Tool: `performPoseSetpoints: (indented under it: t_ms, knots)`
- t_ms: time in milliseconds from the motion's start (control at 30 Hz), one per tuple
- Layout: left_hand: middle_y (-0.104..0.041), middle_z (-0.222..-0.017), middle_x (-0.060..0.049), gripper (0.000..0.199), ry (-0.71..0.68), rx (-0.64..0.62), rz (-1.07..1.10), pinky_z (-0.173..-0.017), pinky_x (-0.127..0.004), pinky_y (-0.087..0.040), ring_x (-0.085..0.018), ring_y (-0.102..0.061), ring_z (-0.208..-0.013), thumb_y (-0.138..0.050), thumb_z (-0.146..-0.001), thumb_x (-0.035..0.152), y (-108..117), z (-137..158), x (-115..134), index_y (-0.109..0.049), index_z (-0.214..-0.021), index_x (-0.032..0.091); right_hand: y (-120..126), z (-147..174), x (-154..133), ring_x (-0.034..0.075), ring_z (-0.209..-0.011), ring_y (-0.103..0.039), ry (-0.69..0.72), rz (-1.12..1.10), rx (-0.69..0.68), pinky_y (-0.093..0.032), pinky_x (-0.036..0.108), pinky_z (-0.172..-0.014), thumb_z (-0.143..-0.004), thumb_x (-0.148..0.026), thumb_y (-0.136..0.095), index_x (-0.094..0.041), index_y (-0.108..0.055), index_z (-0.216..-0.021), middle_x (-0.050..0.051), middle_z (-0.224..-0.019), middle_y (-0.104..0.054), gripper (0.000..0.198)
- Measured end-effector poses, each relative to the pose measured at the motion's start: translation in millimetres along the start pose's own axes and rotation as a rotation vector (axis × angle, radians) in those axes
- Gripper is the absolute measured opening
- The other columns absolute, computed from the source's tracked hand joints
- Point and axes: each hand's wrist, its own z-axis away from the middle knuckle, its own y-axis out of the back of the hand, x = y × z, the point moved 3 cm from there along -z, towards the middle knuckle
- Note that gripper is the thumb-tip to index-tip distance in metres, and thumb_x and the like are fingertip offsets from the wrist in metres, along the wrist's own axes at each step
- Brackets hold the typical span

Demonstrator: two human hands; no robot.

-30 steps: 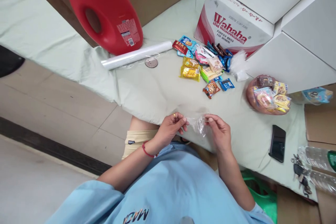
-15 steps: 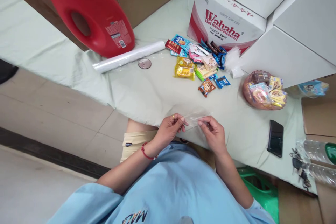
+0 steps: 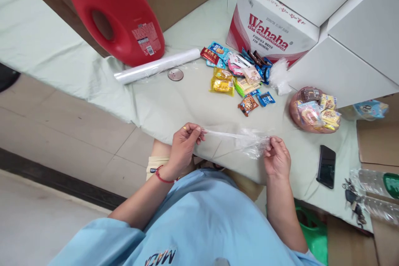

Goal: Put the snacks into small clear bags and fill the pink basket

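A clear plastic bag [image 3: 249,139] is stretched sideways between my hands, above the near edge of the table. Its left end is pinched by my left hand [image 3: 187,141], which wears a ring and a red bracelet. The bunched right end is gripped in the fingers of my right hand [image 3: 277,158]. Past the bag lie a brown cookie packet [image 3: 248,105], a small blue packet [image 3: 266,99] and a yellow snack packet [image 3: 222,81], at the front of a pile of wrapped snacks.
A plastic roll [image 3: 157,66] lies by a red jug [image 3: 115,16], with a round metal disc [image 3: 175,75] close by. Behind the snacks stands a Wahaba carton [image 3: 271,29]. To the right are a bowl [image 3: 294,112] of snacks, a phone [image 3: 326,167], keys [image 3: 353,201] and clear bottles [image 3: 370,181].
My hands have moved apart, the left one leftward and the right one rightward. The plastic bag between them is now drawn out long and narrow.
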Motion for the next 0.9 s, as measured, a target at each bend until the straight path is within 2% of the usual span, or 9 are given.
performPoseSetpoints:
  t_ms: [167, 367, 500, 567, 667, 700, 767, 833, 900]
  knots:
    - [-0.075, -0.082, -0.002, 0.024, -0.045, 0.103, 0.044, -0.061, -0.022, -0.046, -0.01, -0.061, -0.066, -0.084, -0.078, 0.036, 14.7, -5.1, 8.6, -0.067, -0.078, 0.018, -3.8, 5.1, 7.4, 0.005, -0.057, -0.046, 0.033, 0.102, -0.053, -0.031, 0.014, -0.041, -0.066, -0.041, -0.096, -0.022, -0.066, -0.088, -0.005, -0.079, -0.059, 0.042]
    - [-0.077, -0.094, -0.005, 0.028, 0.12, 0.084, 0.236, -0.074, -0.026, -0.057, -0.013, -0.068, -0.079, -0.087, -0.068, 0.028, 20.0, -9.0, 6.7, -0.061, -0.072, 0.019, -14.9, 9.5, 13.8, 0.01, -0.06, -0.049, 0.041, 0.426, -0.35, -0.038, 0.02, -0.043, -0.069, -0.042, -0.094, -0.031, -0.061, -0.133, -0.002, -0.092, -0.067, 0.074]
    - [-0.072, -0.086, -0.004, 0.027, 0.15, 0.132, 0.227, -0.079, -0.029, -0.059, -0.013, -0.066, -0.078, -0.082, -0.069, 0.028, 29.4, -20.2, -2.6, -0.057, -0.073, 0.019, -12.1, 7.2, 11.2, 0.009, -0.055, -0.04, 0.055, 0.565, -0.382, -0.034, 0.022, -0.046, -0.075, -0.044, -0.088, -0.023, -0.071, -0.115, -0.002, -0.077, -0.065, 0.047]
    - [-0.071, -0.094, -0.005, 0.026, 0.066, 0.195, 0.137, -0.087, -0.034, -0.06, -0.016, -0.069, -0.09, -0.08, -0.071, 0.028, 35.1, -23.6, -3.7, -0.057, -0.082, 0.02, -9.9, 7.3, 6.6, 0.008, -0.053, -0.038, 0.058, 0.582, -0.382, -0.032, 0.022, -0.047, -0.076, -0.047, -0.086, -0.022, -0.073, -0.103, -0.004, -0.07, -0.06, 0.039]
    - [-0.067, -0.117, -0.007, 0.028, -0.287, 0.298, -0.217, -0.103, -0.043, -0.056, -0.023, -0.066, -0.118, -0.075, -0.076, 0.022, 36.8, -16.4, 9.9, -0.059, -0.1, 0.022, -9.9, 11.3, 1.8, 0.009, -0.052, -0.037, 0.01, 0.574, -0.422, -0.031, 0.023, -0.047, -0.078, -0.053, -0.084, -0.021, -0.074, -0.096, -0.005, -0.065, -0.054, 0.038]
    - [-0.066, -0.121, -0.008, 0.028, -0.434, 0.273, -0.362, -0.107, -0.046, -0.053, -0.024, -0.063, -0.124, -0.071, -0.079, 0.02, 32.4, -10.6, 16.7, -0.06, -0.105, 0.023, -10.8, 13.1, 0.9, 0.009, -0.052, -0.037, -0.002, 0.572, -0.435, -0.031, 0.023, -0.047, -0.079, -0.055, -0.084, -0.021, -0.074, -0.095, -0.005, -0.064, -0.052, 0.039]
    - [-0.067, -0.125, -0.008, 0.03, -0.672, 0.069, -0.607, -0.116, -0.05, -0.047, -0.026, -0.06, -0.13, -0.065, -0.087, 0.018, 15.4, 2.8, 26.3, -0.062, -0.116, 0.024, -13.5, 16.1, 0.3, 0.009, -0.052, -0.037, -0.011, 0.57, -0.452, -0.031, 0.023, -0.047, -0.078, -0.057, -0.085, -0.02, -0.075, -0.094, -0.006, -0.063, -0.05, 0.041]
    - [-0.069, -0.13, -0.009, 0.041, -0.8, -0.249, -0.761, -0.125, -0.055, -0.037, -0.028, -0.058, -0.136, -0.063, -0.094, 0.024, -6.3, 15.3, 26.3, -0.058, -0.134, 0.026, -16.4, 17.5, 0.2, 0.009, -0.052, -0.037, 0.002, 0.568, -0.455, -0.031, 0.023, -0.047, -0.077, -0.058, -0.086, -0.02, -0.076, -0.093, -0.006, -0.062, -0.05, 0.042]
    - [-0.066, -0.142, -0.013, 0.064, -0.843, -0.49, -0.887, -0.131, -0.061, -0.02, -0.033, -0.05, -0.146, -0.069, -0.095, 0.043, -25.2, 22.4, 17.6, -0.046, -0.152, 0.025, -18.3, 17.5, -0.4, 0.009, -0.052, -0.037, 0.017, 0.558, -0.451, -0.031, 0.023, -0.047, -0.076, -0.058, -0.087, -0.021, -0.077, -0.093, -0.005, -0.062, -0.051, 0.042]
